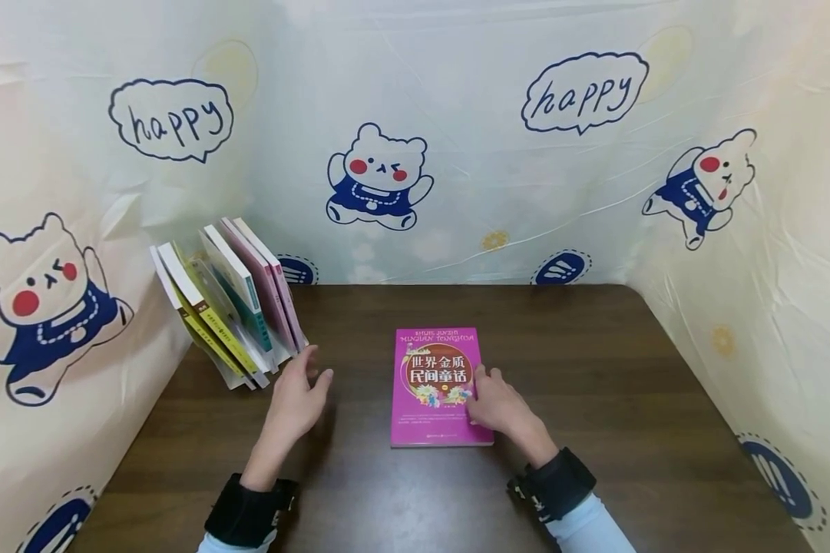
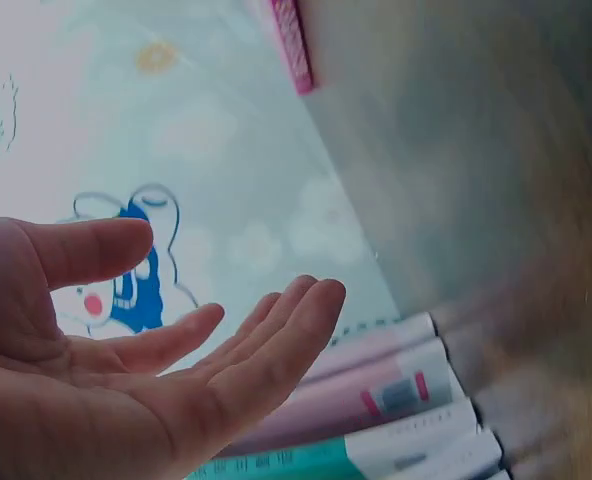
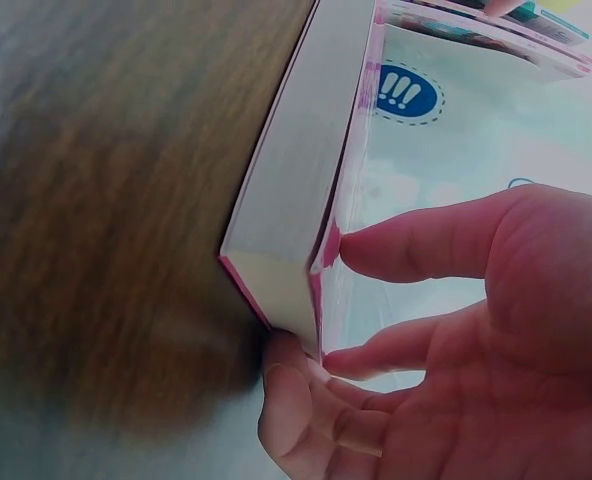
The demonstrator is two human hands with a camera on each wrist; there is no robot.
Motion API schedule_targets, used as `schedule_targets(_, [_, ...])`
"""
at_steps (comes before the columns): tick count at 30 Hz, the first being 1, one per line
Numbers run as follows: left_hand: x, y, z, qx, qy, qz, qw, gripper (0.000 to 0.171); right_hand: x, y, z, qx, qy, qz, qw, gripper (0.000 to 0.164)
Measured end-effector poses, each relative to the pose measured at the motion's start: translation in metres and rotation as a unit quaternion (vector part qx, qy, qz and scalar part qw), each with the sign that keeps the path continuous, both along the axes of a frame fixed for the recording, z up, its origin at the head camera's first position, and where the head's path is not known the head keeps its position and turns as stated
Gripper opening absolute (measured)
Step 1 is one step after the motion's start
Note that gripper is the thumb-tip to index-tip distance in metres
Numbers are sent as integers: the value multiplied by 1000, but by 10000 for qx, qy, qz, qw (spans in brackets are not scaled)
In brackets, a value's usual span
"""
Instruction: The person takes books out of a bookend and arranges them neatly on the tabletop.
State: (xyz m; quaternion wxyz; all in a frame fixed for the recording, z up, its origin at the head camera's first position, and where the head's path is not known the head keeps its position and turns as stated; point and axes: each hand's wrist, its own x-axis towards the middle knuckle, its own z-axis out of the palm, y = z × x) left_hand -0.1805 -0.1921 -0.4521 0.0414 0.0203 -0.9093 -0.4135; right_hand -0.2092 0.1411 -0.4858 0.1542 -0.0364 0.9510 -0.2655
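A magenta paperback book (image 1: 428, 426) with Chinese lettering lies on the table, cover up. My right hand (image 1: 500, 403) is at its right edge. In the right wrist view, the thumb and a finger of that hand (image 3: 436, 330) touch the cover, while other fingers curl against the page edge of the book (image 3: 296, 150). My left hand (image 1: 295, 399) is beside a leaning row of books (image 1: 238, 299), its fingertips near the rightmost pink book. The left wrist view shows the left hand (image 2: 166, 360) holding nothing, fingers spread and thumb apart, with book spines (image 2: 386, 400) beyond it.
The books in the row, with yellow, teal and pink spines, tilt at the back left of the dark wooden table (image 1: 560, 330). A pale printed sheet (image 1: 470, 177) with cartoon bears hangs round the back and sides.
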Motion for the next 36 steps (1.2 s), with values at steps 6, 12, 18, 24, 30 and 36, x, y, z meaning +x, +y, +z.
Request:
schedule_targets(6, [4,-10,6,-5,-98,100,9999,54,-1,0,1,-13,-10,9,10000,80])
schedule_targets(12, [7,-19,4,-61,-45,319,9995,52,-1,1,-1,26,-59,-26,10000,80])
schedule_targets(18, [7,-33,5,-202,-76,429,9988,54,-2,-1,-1,0,-23,-25,10000,80])
schedule_targets(24, [8,-45,5,-311,-369,401,9980,58,-3,0,-2,33,68,17,10000,77])
schedule_targets(30, [10,-54,4,-353,-381,625,9967,53,-4,0,-2,82,25,9,10000,78])
schedule_targets(36, [12,-67,0,-637,-544,682,9941,53,-3,0,-2,106,-29,-15,9999,77])
